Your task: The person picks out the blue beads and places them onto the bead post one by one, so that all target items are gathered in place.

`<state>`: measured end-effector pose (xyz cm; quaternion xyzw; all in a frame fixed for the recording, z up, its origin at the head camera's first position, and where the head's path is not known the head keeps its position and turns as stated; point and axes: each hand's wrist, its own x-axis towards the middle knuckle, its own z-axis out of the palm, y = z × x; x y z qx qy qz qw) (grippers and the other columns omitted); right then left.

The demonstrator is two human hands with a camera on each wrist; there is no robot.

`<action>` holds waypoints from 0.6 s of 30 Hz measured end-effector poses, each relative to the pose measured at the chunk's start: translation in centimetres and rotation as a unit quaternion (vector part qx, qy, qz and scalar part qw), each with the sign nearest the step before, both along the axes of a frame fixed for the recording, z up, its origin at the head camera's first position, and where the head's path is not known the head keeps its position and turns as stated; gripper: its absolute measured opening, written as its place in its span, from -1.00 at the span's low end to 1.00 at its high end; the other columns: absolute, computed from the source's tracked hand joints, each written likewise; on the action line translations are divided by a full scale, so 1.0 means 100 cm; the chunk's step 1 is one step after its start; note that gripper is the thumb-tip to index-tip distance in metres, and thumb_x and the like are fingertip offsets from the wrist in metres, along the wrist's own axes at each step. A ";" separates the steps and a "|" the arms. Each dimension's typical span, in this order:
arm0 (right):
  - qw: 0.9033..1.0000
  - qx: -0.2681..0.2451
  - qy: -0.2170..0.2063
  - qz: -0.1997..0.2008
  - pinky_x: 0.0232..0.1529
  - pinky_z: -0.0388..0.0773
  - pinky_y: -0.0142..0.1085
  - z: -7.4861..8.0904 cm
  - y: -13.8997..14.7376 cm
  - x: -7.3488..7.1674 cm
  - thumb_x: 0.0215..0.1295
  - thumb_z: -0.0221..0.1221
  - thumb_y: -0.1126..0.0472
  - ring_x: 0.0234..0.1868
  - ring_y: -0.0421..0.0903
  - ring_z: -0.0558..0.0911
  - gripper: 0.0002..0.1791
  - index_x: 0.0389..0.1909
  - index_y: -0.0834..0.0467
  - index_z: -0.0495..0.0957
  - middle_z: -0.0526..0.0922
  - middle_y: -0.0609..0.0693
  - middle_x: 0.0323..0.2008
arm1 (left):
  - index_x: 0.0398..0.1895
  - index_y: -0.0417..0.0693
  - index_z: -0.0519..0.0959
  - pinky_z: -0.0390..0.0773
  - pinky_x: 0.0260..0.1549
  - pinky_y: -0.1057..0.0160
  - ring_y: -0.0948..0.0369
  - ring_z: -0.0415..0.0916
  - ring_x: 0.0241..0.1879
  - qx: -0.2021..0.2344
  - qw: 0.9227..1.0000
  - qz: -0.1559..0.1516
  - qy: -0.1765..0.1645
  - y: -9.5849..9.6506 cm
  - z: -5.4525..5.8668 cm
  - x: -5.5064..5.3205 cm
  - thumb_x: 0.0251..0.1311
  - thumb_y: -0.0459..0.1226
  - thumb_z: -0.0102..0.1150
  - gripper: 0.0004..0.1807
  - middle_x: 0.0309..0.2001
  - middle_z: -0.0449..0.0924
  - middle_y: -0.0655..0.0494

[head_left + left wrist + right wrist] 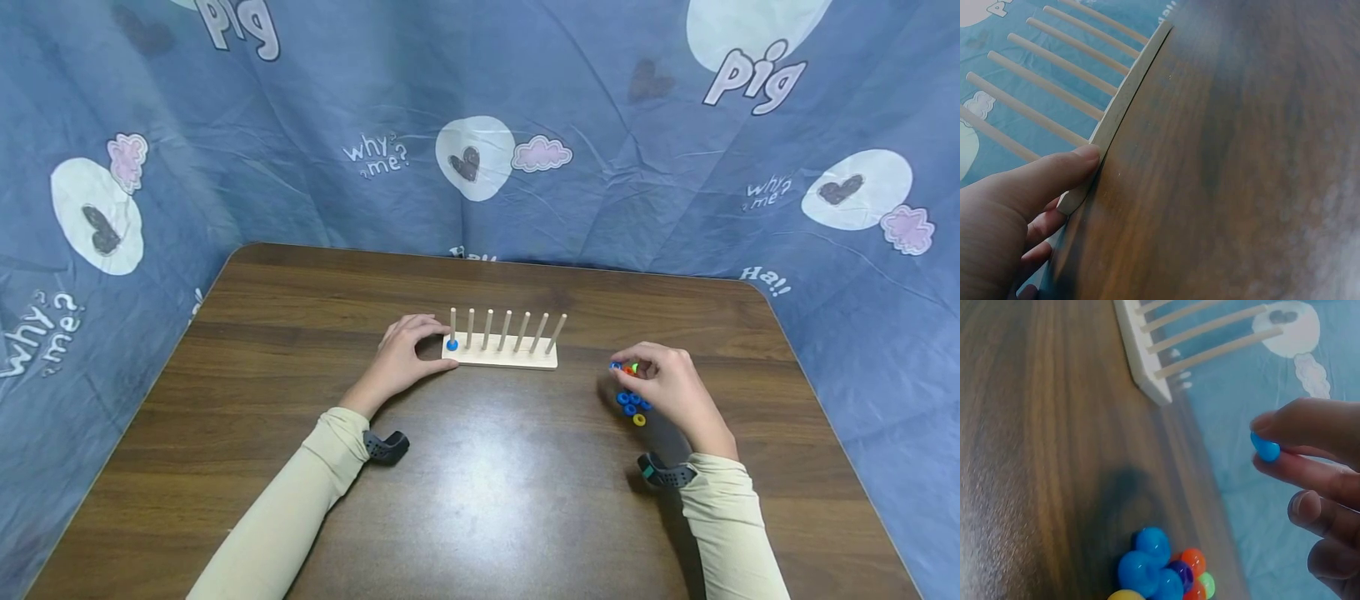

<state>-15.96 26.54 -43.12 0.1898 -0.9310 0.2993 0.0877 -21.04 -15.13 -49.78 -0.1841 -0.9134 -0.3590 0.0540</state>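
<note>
A pale wooden pegboard with several upright pegs stands at the middle of the table. At the foot of its leftmost peg sits a blue bead. My left hand grips that end of the base, thumb along the front edge and fingers behind. To the right, my right hand pinches another blue bead between thumb and forefinger, raised above the table. Below that hand lies a small pile of beads: blue beads, a yellow bead, orange beads and a green bead.
The brown wooden table carries the pegboard and the beads. Behind it hangs a blue printed cloth, which also runs down both sides. Each wrist wears a dark band, the left band and the right band.
</note>
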 end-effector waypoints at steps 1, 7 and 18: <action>1.000 -0.005 0.010 0.005 -0.55 0.45 -0.45 0.001 -0.001 0.000 0.18 0.46 0.33 -0.57 -0.33 0.45 -0.84 -0.22 0.10 0.79 0.69 -0.13 -0.47 | 0.16 -0.02 0.69 0.18 0.51 -0.15 -0.06 0.41 0.37 0.000 1.000 0.000 -0.002 0.000 0.000 0.000 -0.03 -0.02 0.63 -0.35 0.28 0.58 -0.08; 0.998 -0.035 0.043 0.027 -0.52 0.44 -0.47 0.004 -0.005 -0.002 0.16 0.45 0.38 -0.55 -0.32 0.44 -0.81 -0.22 0.10 0.80 0.72 -0.11 -0.41 | 0.17 -0.03 0.68 0.15 0.52 -0.16 -0.05 0.38 0.40 -0.001 1.000 0.000 -0.007 0.000 0.001 0.001 -0.03 -0.02 0.62 -0.34 0.31 0.57 -0.10; 0.995 -0.069 0.051 0.046 -0.50 0.42 -0.56 0.013 -0.019 -0.002 0.18 0.46 0.33 -0.41 -0.15 0.58 -0.79 -0.21 -0.02 0.80 0.78 -0.14 -0.27 | 0.16 -0.03 0.69 0.17 0.51 -0.16 -0.05 0.40 0.39 -0.001 1.000 -0.002 -0.002 0.000 0.001 0.000 -0.03 0.00 0.62 -0.34 0.29 0.58 -0.10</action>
